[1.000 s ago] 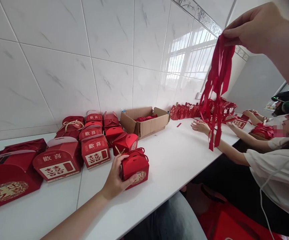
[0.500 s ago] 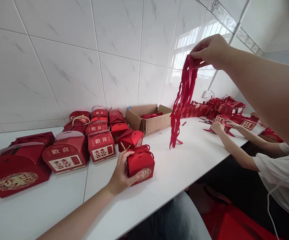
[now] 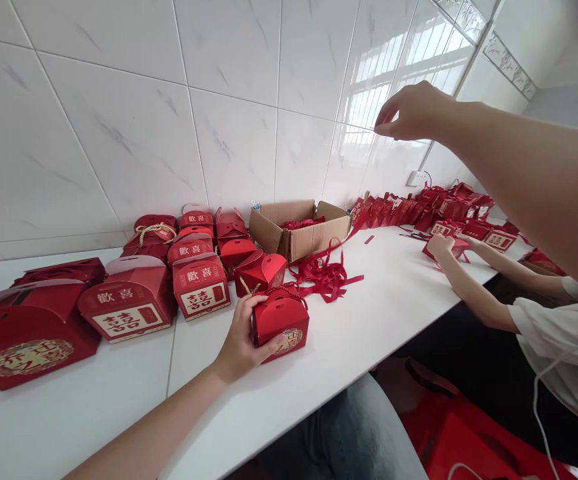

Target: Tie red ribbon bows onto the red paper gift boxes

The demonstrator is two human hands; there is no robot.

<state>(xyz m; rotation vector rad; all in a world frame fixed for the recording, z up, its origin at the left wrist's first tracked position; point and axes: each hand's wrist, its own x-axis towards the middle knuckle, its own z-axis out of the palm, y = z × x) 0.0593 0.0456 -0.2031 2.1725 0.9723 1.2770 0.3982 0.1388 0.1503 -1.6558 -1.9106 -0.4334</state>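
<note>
My left hand (image 3: 243,337) is closed around the side of a small red gift box (image 3: 287,319). The box stands on the table, with a twisted red cord on top and gold lettering on its front. High above the table, my right hand (image 3: 409,113) holds nothing, its thumb and fingers slightly parted. Below it, a loose heap of red ribbons (image 3: 326,273) lies behind the box and in front of the cardboard carton (image 3: 313,240). One strand still trails upward from the heap.
Several red gift boxes (image 3: 199,283) stand in rows at the left, near the tiled wall. At the right, a co-worker's hands (image 3: 441,247) handle a red box, with many more boxes piled behind. The white table's front edge (image 3: 369,369) runs diagonally above my leg.
My right hand has let go of the bunch of red ribbons, which has dropped onto the table. My left hand keeps its hold on the gift box.
</note>
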